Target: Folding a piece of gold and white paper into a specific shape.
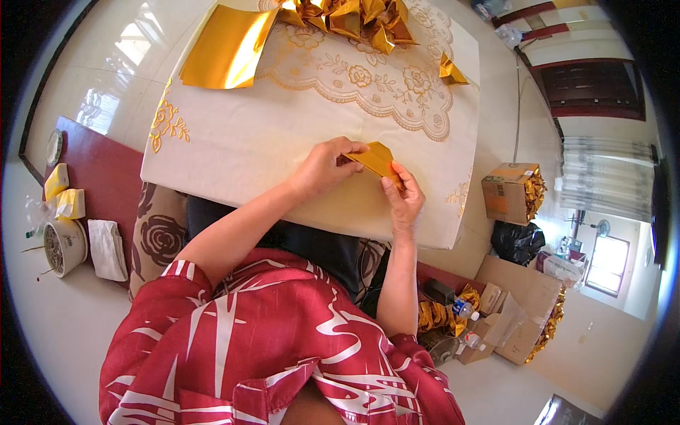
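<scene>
A partly folded piece of gold foil paper (pixel 377 160) is held between my two hands, just above the near part of the table. My left hand (pixel 327 166) pinches its left end between thumb and fingers. At the right end, my right hand (pixel 404 193) grips it with the thumb on the near side. A stack of flat gold foil sheets (pixel 230 46) lies at the table's far left. Folded gold foil pieces (pixel 345 18) are heaped at the far edge, and a single folded gold piece (pixel 451 71) sits apart at the far right.
The table wears a cream cloth (pixel 234 134) with gold embroidery. On the floor to the right stand a cardboard box of gold foil pieces (pixel 506 193), a black plastic bag (pixel 517 242) and a larger open carton (pixel 531 297). A white pot (pixel 65 248) is at the left.
</scene>
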`<state>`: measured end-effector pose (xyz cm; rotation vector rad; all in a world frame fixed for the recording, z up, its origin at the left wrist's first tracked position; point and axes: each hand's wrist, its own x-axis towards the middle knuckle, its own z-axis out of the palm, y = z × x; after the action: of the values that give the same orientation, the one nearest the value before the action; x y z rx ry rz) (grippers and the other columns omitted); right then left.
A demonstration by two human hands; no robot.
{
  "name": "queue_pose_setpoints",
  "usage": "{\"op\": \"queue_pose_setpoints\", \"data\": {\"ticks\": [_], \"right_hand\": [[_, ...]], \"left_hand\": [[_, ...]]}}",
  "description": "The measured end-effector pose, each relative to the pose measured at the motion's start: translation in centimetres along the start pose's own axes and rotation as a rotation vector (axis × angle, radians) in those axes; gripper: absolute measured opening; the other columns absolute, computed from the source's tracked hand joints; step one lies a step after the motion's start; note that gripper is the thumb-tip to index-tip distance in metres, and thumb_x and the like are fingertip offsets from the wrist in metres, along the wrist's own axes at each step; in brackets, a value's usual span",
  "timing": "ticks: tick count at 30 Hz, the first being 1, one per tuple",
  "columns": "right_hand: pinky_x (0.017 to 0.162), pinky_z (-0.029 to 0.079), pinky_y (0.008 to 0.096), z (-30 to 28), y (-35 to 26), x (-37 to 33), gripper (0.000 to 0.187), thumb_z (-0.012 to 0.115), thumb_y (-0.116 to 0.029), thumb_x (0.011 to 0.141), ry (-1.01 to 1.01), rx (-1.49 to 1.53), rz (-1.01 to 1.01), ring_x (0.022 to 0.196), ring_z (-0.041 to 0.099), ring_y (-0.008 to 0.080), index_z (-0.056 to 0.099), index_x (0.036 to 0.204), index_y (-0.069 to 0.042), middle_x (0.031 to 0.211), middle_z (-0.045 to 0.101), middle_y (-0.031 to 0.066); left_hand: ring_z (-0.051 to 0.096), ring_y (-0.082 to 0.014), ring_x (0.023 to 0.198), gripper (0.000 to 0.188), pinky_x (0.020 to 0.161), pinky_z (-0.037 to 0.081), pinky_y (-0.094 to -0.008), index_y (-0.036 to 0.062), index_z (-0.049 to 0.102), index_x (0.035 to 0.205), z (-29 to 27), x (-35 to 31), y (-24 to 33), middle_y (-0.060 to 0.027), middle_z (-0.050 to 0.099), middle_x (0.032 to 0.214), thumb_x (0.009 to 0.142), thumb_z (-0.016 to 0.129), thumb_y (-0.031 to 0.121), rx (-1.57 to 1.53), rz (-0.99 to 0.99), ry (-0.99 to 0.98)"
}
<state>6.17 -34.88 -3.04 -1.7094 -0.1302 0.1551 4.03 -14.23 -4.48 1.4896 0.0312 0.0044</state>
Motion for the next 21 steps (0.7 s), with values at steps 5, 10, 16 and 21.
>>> {"op": "queue_pose_setpoints", "data": {"ticks": [5, 10, 16, 21], "right_hand": [[0.088, 0.050, 0.0252, 0.5, 0.0, -0.3, 0.042, 0.075, -0.014, 0.088, 0.021, 0.009, -0.015, 0.101, 0.060, 0.0109, 0.062, 0.125, 0.002, 0.115, 0.066, 0.0063], [0.085, 0.051, 0.0246, 0.6, -0.2, -0.4, 0.039, 0.072, -0.019, 0.092, 0.060, -0.103, -0.007, 0.096, 0.062, 0.0102, 0.063, 0.124, 0.002, 0.112, 0.067, 0.0054], [0.078, 0.052, 0.0248, 1.6, 0.0, -0.8, 0.034, 0.068, -0.025, 0.095, 0.161, -0.171, -0.081, 0.086, 0.063, 0.0107, 0.067, 0.117, 0.001, 0.103, 0.069, 0.0058], [0.074, 0.053, 0.0287, 2.0, 0.4, -1.0, 0.036, 0.069, -0.024, 0.093, 0.202, -0.360, -0.212, 0.085, 0.065, 0.0152, 0.066, 0.120, 0.001, 0.098, 0.069, 0.0089]], "left_hand": [[0.064, -0.0220, 0.083, 0.040, 0.078, 0.052, -0.0317, 0.0006, 0.064, 0.122, 0.1, -0.3, 0.4, -0.0126, 0.066, 0.099, 0.082, 0.071, 0.001, 0.098, 0.083, 0.004], [0.065, -0.0259, 0.083, 0.039, 0.078, 0.052, -0.0327, 0.0018, 0.064, 0.121, 0.2, -0.6, 0.6, -0.0152, 0.066, 0.100, 0.083, 0.068, 0.000, 0.154, 0.153, 0.020], [0.065, -0.0190, 0.088, 0.033, 0.081, 0.053, -0.0302, -0.0027, 0.062, 0.121, 0.2, -0.4, 0.9, -0.0131, 0.066, 0.103, 0.088, 0.059, -0.005, 0.269, 0.173, -0.001], [0.068, -0.0165, 0.088, 0.031, 0.080, 0.056, -0.0290, -0.0055, 0.059, 0.124, 0.5, -0.2, -0.1, -0.0137, 0.068, 0.105, 0.094, 0.051, -0.004, 0.127, 0.093, 0.034]]}}
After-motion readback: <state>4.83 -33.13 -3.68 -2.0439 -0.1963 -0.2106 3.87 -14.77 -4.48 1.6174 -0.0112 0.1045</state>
